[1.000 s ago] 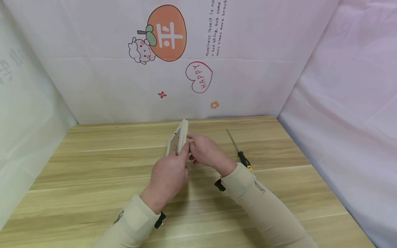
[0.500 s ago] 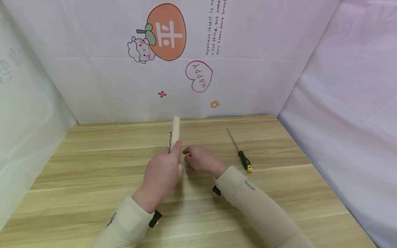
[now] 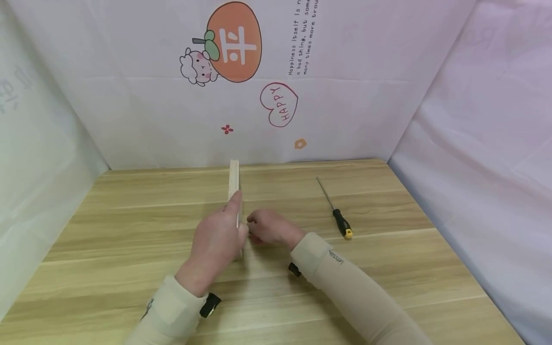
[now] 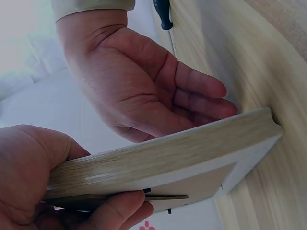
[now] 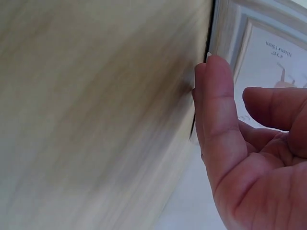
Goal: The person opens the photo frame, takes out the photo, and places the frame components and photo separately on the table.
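Observation:
My left hand point(image 3: 217, 239) grips a light wooden picture frame point(image 3: 234, 177) by one side, holding it on edge above or on the table. In the left wrist view, its thumb lies on the wooden rim and its fingers reach over the brown backing point(image 4: 211, 179), where a thin flap and small black tabs show. My right hand point(image 3: 269, 226) is close by on the frame's front side, its fingers loosely bent and the thumb apart. The right wrist view shows the white printed insert point(image 5: 273, 62) behind those fingers; whether the fingertips touch the frame, I cannot tell.
A screwdriver point(image 3: 341, 223) with a black and yellow handle lies to the right of my right hand. The wood-grain table point(image 3: 129, 249) is bordered by white cloth at the back point(image 3: 151, 124) and both sides.
The picture frame has moved left and turned from showing its back to nearly edge-on. My right hand has come off its upper edge and moved down and left beside it.

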Demonstrator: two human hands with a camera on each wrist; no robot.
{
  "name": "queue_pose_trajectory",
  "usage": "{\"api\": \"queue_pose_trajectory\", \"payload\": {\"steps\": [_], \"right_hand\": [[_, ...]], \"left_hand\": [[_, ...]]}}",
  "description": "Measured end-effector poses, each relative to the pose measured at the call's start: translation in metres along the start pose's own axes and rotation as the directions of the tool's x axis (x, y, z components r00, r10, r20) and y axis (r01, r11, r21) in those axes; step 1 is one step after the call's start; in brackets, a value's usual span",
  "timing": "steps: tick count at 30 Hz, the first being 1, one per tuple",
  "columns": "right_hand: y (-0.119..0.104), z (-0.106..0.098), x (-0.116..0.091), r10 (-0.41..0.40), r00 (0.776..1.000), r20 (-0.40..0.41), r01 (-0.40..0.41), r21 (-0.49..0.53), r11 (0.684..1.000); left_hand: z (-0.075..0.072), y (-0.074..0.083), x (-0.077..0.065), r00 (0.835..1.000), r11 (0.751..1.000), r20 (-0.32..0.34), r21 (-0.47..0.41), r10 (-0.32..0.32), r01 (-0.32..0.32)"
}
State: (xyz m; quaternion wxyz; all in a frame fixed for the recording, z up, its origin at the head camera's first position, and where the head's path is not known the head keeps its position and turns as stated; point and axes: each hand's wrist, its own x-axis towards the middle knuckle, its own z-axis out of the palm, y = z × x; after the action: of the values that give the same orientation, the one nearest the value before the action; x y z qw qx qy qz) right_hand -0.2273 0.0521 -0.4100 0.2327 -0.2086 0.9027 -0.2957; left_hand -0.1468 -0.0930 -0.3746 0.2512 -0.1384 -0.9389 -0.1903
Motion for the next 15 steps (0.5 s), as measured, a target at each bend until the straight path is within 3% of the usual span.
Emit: {"api": "queue_pose_trajectory", "payload": {"steps": [15], "right_hand": [[0.002, 0.003, 0.001, 0.032, 0.999, 0.019, -0.034, 0.135, 0.990]], "left_hand": [[-0.003, -0.013, -0.004, 0.984, 0.965, 0.056, -0.190, -0.172, 0.179]]}}
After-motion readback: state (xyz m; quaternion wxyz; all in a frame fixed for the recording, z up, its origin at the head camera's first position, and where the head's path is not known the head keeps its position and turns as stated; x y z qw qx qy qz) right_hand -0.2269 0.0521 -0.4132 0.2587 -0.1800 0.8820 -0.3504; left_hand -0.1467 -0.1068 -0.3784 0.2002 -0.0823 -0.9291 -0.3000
